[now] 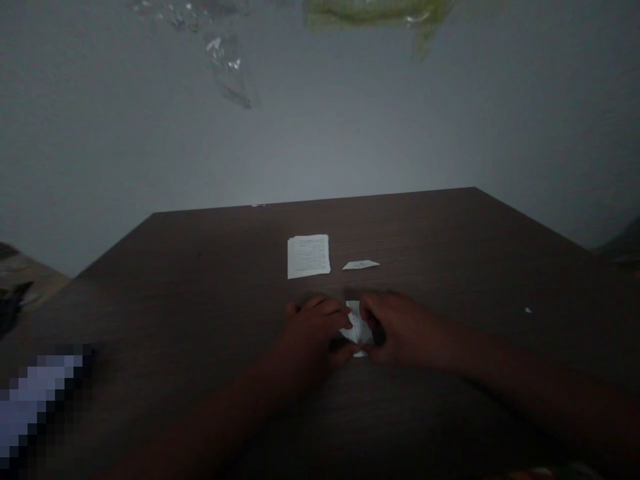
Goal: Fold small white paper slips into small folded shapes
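Both of my hands rest close together on a dark wooden table [200, 280]. My left hand [313, 333] and my right hand [400, 330] pinch a small folded piece of white paper [357, 327] between their fingertips. Most of that paper is hidden by my fingers. Beyond my hands lies a square sheet of white paper with printed text [309, 255], flat on the table. To its right lies a small pointed scrap of white paper [361, 265].
A tiny white speck [528, 310] lies on the table at the right. A blurred pale object [35, 400] sits at the table's near left corner. A grey wall [320, 133] rises behind the table, with clear plastic [230, 67] hanging on it.
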`<state>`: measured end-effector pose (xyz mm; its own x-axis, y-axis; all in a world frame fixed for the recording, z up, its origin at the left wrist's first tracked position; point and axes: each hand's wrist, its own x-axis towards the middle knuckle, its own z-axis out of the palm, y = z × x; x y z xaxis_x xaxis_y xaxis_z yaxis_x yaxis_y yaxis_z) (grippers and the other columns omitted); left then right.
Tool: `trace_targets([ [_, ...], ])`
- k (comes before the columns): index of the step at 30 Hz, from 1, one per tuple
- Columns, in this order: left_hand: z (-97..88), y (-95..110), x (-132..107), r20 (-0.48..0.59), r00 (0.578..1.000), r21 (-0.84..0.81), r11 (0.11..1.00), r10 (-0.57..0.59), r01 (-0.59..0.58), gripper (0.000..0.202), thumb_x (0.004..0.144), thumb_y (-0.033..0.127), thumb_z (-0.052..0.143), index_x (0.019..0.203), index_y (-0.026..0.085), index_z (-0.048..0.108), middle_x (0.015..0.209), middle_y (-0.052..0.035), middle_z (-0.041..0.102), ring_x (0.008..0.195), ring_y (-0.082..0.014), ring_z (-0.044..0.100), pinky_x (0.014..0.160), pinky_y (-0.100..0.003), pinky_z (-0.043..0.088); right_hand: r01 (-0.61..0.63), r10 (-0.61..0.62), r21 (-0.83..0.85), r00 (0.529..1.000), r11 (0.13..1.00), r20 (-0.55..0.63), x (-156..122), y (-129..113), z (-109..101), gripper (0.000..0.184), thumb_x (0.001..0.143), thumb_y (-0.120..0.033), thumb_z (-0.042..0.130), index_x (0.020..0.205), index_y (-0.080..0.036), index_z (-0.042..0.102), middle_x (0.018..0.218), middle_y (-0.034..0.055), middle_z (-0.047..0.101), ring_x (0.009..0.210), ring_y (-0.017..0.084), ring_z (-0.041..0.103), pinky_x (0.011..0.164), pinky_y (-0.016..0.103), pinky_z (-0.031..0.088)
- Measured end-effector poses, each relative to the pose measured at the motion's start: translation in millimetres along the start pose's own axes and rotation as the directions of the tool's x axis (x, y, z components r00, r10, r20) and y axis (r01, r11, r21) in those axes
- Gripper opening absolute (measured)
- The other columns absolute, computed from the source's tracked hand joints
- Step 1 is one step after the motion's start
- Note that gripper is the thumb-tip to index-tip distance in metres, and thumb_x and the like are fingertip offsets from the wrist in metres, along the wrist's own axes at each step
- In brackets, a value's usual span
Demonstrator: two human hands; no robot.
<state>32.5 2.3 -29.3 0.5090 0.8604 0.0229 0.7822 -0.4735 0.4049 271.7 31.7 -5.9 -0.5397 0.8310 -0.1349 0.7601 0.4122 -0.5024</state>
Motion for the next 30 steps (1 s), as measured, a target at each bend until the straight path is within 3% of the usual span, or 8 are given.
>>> trace_targets([
  [8,2.1,-2,0,-0.025,0.999,-0.002,1.000,0.031,-0.031,0.025,0.105,0.026,0.093,0.129,0.033,0.091,0.151,-0.0050,0.089,0.146,-0.0410,0.078,0.116,-0.056,0.060,0.016,-0.016,0.003,1.000,1.000,-0.025,0,2,1,0.041,0.073,-0.015,0.101,0.097,-0.026,0.069,0.097,0.0032,0.080,0.090,0.028,0.076,0.078,0.038,0.047],
  [16,5.4,-8,2,-0.011,0.999,-0.022,0.999,0.038,-0.038,0.028,0.105,0.028,0.094,0.133,0.034,0.090,0.151,-0.0060,0.089,0.147,-0.0413,0.078,0.118,-0.059,0.058,-0.025,0.026,-0.025,0.999,0.999,0.040,0,-5,-2,0.039,0.075,-0.016,0.098,0.101,-0.024,0.070,0.101,0.0032,0.079,0.092,0.025,0.073,0.080,0.035,0.043],
  [30,3.6,-6,3,0.007,1.000,0.012,1.000,0.015,-0.015,0.028,0.105,0.032,0.096,0.132,0.035,0.090,0.154,-0.0047,0.089,0.148,-0.0409,0.078,0.118,-0.057,0.061,-0.043,0.043,-0.007,0.996,0.999,0.079,10,3,-2,0.040,0.079,-0.021,0.100,0.110,-0.023,0.074,0.112,0.0068,0.083,0.100,0.028,0.076,0.084,0.036,0.045],
])
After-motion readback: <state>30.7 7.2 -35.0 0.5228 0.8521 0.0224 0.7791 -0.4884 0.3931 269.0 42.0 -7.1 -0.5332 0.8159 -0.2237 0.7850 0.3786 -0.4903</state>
